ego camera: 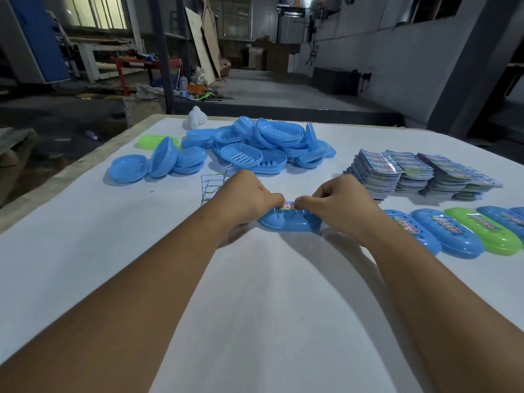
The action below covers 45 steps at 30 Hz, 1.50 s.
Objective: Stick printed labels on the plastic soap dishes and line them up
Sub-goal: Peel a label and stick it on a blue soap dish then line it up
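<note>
Just right of the frame's centre, a blue soap dish [289, 222] sits on the white tabletop [255, 307] with both hands bent over it. The left hand [249, 194] and the right hand [337, 199] meet thumb to thumb over a printed label [287, 206], their fingers curled in and pressed down on the label and the dish rim; how much of the label is already stuck is probably not readable, since the knuckles hide most of it. The main risk from here is a crooked or creased label: if one hand presses before the other has drawn the strip flat, a fold or bubble could set in. The light dish could also skid on the smooth tabletop under uneven pressure. At right centre, the row of finished dishes [459, 234] lies just beside the working dish, so a careless slide into line might knock it askew. The stacks of labels [419, 174] at upper right look loosely fanned and could spill if brushed. The pile of unlabelled dishes [255, 146] waits at upper centre.
</note>
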Tool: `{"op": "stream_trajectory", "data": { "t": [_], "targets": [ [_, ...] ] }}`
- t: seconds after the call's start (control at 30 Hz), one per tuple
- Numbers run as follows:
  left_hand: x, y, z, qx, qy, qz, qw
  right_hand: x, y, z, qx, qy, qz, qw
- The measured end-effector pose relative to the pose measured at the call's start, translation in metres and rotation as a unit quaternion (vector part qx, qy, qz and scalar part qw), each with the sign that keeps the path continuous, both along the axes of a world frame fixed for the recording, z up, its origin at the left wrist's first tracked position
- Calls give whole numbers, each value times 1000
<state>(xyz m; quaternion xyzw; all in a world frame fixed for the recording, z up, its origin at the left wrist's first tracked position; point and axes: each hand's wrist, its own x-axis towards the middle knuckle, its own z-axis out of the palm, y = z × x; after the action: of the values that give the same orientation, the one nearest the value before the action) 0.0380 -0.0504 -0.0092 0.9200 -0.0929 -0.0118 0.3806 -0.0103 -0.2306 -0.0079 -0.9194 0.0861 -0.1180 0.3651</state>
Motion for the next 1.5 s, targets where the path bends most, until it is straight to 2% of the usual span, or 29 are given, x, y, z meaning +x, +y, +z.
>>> {"op": "stream_trajectory", "data": {
  "t": [0.3, 0.57, 0.7, 0.77, 0.87, 0.93, 1.03, 1.13, 1.33, 1.5],
  "targets": [
    [3, -1, -4, 47, -36, -1, 998, -1, 4, -2, -85, -15, -7, 996],
    [-6, -8, 0, 188, -136, 29, 972, 0, 7, 1, -209, -22, -42, 977],
    [-6, -6, 1, 230, -184, 39, 955, 0, 0, 0, -178, 18, -36, 983],
    [-4, -3, -1, 219, -169, 44, 960, 0, -4, -1, -137, 32, -15, 990],
    [3, 3, -6, 121, -115, 60, 984, 2, -5, -2, -69, 2, 28, 997],
    [7, 7, -9, 91, -124, 77, 985, 0, 0, -1, -71, -14, 81, 994],
    [13, 12, -13, 103, -156, 98, 977, -8, 11, 0, -98, 7, 187, 978],
    [17, 12, -16, 106, -157, 104, 976, -11, 11, 1, -136, 5, 215, 967],
    [19, 11, -19, 104, -163, 114, 974, -20, -18, 19, -276, 101, 75, 953],
    [19, 11, -19, 110, -155, 112, 975, -30, -40, 29, -294, 182, -5, 938]
  ]
}}
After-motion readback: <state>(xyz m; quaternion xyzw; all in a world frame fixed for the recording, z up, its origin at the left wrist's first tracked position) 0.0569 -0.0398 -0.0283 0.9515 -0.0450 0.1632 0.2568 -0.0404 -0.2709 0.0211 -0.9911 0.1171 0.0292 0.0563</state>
